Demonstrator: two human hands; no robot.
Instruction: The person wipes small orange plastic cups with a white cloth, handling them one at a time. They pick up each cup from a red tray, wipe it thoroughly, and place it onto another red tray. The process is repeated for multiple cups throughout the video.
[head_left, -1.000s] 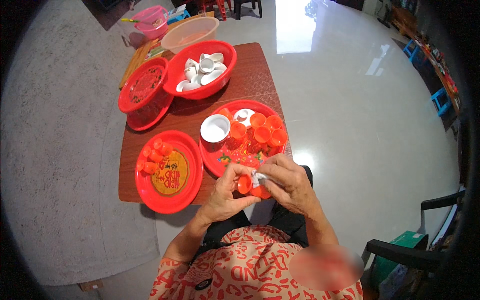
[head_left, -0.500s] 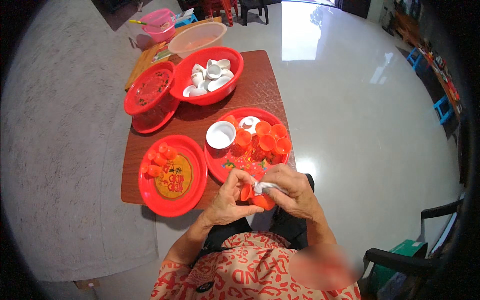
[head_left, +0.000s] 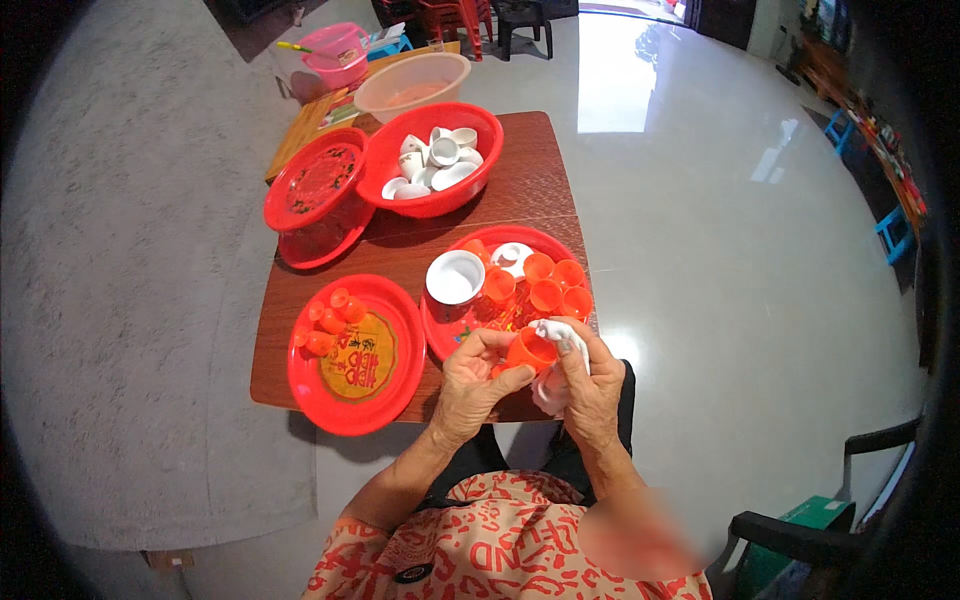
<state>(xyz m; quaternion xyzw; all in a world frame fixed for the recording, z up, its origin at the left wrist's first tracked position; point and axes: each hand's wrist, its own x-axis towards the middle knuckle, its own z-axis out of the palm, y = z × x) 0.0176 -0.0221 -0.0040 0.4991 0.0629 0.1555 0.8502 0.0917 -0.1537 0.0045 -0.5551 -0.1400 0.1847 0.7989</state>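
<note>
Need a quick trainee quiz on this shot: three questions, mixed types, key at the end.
1. What does the left hand hold, and what does the right hand hold?
2. True or false: the white bowl stands on the gold-centred tray.
3. Where are the piled white cups?
A. Pink basin
B. Deep red basin
C. Pale translucent basin

Key:
1. Left: an orange cup; right: a white cloth.
2. False; it stands on the right-hand red tray.
3. B.
</note>
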